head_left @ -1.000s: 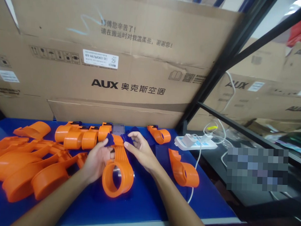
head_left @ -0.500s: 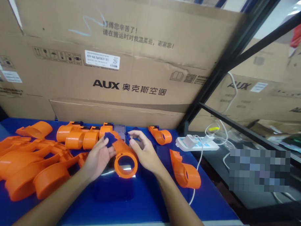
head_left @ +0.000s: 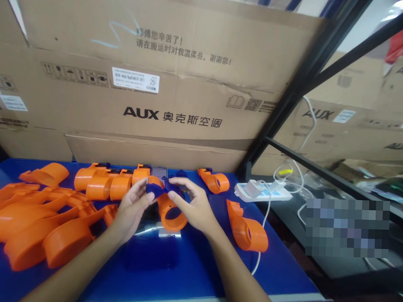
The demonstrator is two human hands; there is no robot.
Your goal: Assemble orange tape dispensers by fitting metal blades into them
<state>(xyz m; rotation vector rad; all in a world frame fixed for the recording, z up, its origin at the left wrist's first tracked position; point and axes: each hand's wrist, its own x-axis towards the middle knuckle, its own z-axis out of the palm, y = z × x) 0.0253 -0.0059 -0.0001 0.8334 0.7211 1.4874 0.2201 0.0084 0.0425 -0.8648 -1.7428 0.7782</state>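
Observation:
An orange tape dispenser (head_left: 173, 219) is held in front of me, its round ring hanging down below my hands. My left hand (head_left: 133, 209) is closed on the dispenser's upper end, its thumb against a dark blue plastic part (head_left: 154, 190) there. From the other side my right hand (head_left: 195, 206) pinches a second small dark blue piece (head_left: 167, 183) against the same end. Fingers partly hide where the blue parts meet the orange body.
Several orange dispensers lie piled on the blue table (head_left: 197, 274) at left. Dispensers with black tops (head_left: 99, 188) stand behind, near a phone (head_left: 159, 172). Two more (head_left: 251, 232) lie right, near a white power strip (head_left: 262, 191). Cardboard (head_left: 177, 93) stands behind.
The dispenser has tilted, so its upper end has swung toward my right hand and its ring sits slightly farther right. The two blue pieces, apart before, are now together at that end.

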